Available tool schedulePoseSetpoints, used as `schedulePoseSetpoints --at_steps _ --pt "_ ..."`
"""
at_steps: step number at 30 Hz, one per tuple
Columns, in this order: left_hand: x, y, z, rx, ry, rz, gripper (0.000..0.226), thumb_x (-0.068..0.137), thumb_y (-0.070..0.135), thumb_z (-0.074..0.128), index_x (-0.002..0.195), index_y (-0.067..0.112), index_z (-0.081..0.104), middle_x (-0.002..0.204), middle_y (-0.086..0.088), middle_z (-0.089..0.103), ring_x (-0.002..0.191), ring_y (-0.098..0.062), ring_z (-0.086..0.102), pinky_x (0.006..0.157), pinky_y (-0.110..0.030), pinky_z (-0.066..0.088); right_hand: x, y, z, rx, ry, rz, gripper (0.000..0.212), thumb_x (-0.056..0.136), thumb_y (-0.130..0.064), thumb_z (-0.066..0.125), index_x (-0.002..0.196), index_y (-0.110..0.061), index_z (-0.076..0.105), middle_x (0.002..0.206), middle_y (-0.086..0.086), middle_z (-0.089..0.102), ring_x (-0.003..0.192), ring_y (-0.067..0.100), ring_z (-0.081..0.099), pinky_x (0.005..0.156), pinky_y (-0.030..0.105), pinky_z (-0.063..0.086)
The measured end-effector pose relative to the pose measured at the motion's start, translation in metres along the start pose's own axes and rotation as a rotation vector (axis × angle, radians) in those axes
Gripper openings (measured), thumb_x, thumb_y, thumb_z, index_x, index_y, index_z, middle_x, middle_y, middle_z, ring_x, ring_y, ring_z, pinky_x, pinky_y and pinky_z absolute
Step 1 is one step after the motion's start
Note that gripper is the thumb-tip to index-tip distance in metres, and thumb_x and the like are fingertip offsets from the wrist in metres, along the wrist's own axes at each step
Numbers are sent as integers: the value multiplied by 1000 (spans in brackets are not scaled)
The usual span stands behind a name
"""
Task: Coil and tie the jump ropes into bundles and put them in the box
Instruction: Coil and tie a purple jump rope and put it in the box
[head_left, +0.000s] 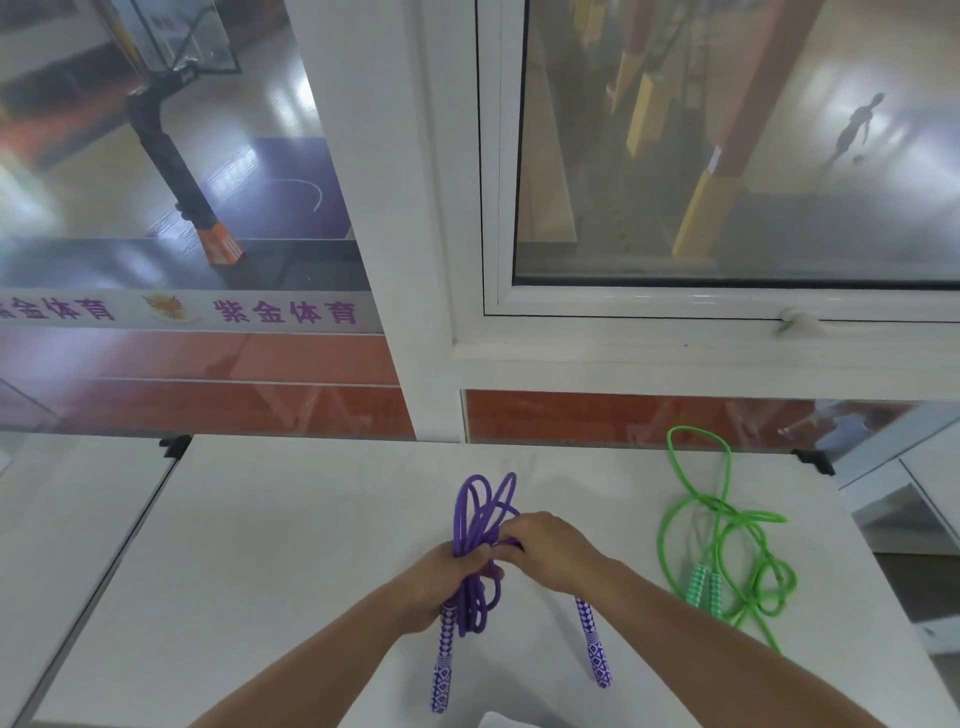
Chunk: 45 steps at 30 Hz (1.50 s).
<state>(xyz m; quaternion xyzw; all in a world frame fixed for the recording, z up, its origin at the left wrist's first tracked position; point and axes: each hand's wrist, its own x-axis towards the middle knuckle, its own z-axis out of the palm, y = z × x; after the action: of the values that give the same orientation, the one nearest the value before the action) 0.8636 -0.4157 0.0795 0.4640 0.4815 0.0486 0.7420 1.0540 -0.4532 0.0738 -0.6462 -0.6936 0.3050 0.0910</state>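
Purple characters reading 紫金体育 run along a pale banner strip (182, 312) at about nine o'clock, printed twice with a small orange-and-yellow emblem (165, 307) between the two; the left copy is cut off by the frame edge. Below, at six o'clock, both forearms reach in over the white table (291, 530). The left hand (447, 577) has its fingers curled round the gathered loops of the purple jump rope (475, 519), gripping the bundle at its waist so that loops stand up toward twelve o'clock and shorter ones hang toward six. The right hand (550, 551), knuckles up and wrist bent, touches the left one and pinches a strand of the same rope just beside the bundle. One patterned purple-and-white handle (444, 660) hangs below the left hand; the other handle (592, 644) slants down below the right wrist. At about three o'clock, well apart from the hands, the green jump rope (727, 525) lies loose and uncoiled on the table, its two green-and-white handles (704, 590) side by side.
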Motion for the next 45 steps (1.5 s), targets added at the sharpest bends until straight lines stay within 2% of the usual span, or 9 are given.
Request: schedulePoseSetpoints --at_steps 7,13,20,24,29,31,36,38,45 --pt "3 1 -5 2 -51 -37 16 93 15 66 107 6 67 88 -8 67 86 -22 68 82 -33 54 -1 -2 3 85 -56 48 29 100 -42 53 95 -19 70 87 -3 69 75 13 59 67 26 44" --pt "12 13 -41 41 273 -60 9 97 0 51 90 1 57 69 -11 61 63 -22 70 62 -31 55 -13 15 -15 118 -107 134 26 101 -43 50 95 -23 65 77 -7 60 73 16 59 69 31 46" --pt "17 9 -45 1291 93 -15 20 101 24 41 111 9 50 102 -12 68 80 -25 65 70 -31 49 -7 -29 -52 -133 -95 -289 22 100 -33 54 104 -19 71 100 -2 64 91 16 60 74 27 38" --pt "-5 19 -16 1564 -111 226 27 102 30 44 118 11 53 111 -14 66 100 -34 64 83 -39 49 11 -32 -74 -110 -50 -306 21 98 -37 58 103 -23 72 94 -7 60 86 14 60 74 28 46" --pt "-44 48 3 1116 -133 305 18 97 37 55 107 22 57 92 -6 69 76 -26 68 71 -39 59 14 13 -76 268 -118 -35 12 93 -39 64 87 -37 74 88 -10 73 85 11 68 83 33 55" --pt "-53 59 1 887 -30 332 16 94 38 59 106 27 58 84 -5 69 67 -24 66 62 -37 59 8 23 -65 467 -169 27 14 90 -27 65 96 -24 77 89 1 76 87 19 72 84 35 57" --pt "-42 77 0 416 251 281 8 99 20 56 97 12 55 69 -6 63 56 -13 55 57 -25 48 -6 3 -34 701 -233 162 23 101 -26 53 101 -13 72 66 -9 50 53 4 42 53 18 36" --pt "-25 76 -7 466 313 188 12 99 20 53 97 8 54 72 -7 66 61 -17 59 63 -31 50 -10 -9 -29 507 -214 127 28 106 -30 43 102 -20 69 72 -9 50 57 3 45 57 16 36" --pt "1 54 -7 1456 235 60 23 99 12 46 122 6 48 115 -12 64 103 -30 65 80 -35 50 -17 -43 -58 -265 -204 -151 28 104 -33 45 103 -15 66 102 7 69 86 25 59 72 30 37"
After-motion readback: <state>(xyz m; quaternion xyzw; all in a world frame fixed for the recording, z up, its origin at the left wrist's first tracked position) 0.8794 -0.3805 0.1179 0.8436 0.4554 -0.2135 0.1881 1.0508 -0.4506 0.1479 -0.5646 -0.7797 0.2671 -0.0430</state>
